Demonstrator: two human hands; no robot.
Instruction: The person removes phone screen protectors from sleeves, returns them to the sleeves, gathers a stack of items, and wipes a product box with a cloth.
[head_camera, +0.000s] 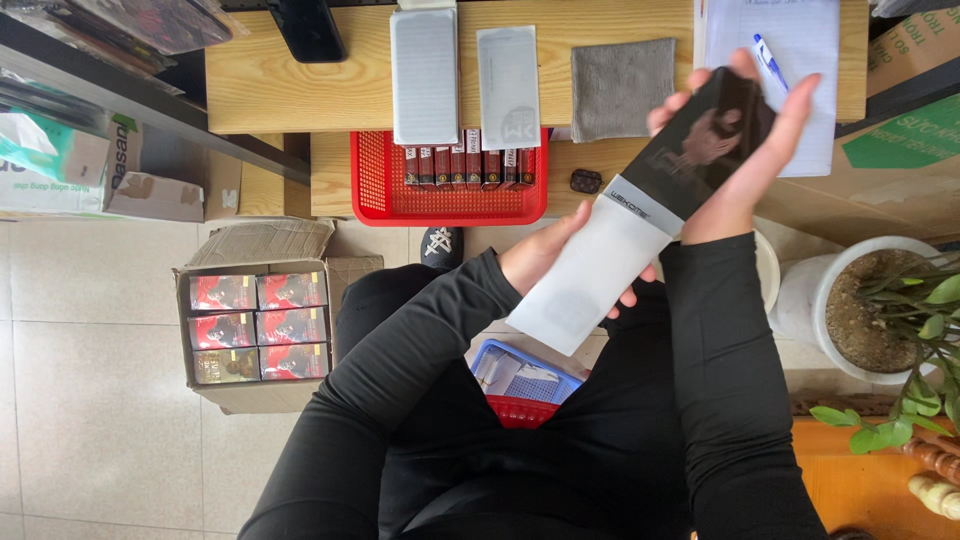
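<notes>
I hold a flat package in both hands above my lap. Its lower part is a white sleeve (590, 280), gripped by my left hand (540, 255) at its left edge. Its upper part is a glossy black panel (700, 145) sticking out of the sleeve, held by my right hand (755, 150) with the fingers wrapped around its top and right side. The package tilts from lower left to upper right. Both arms wear black sleeves.
A wooden desk (290, 85) carries two white flat packs (425, 75), a grey cloth (622, 88), paper with a blue pen (768, 60) and a red basket (450, 195) of small boxes. A cardboard box (255, 330) of red packs sits on the floor left, a potted plant (880, 300) right, a blue basket (520, 375) below.
</notes>
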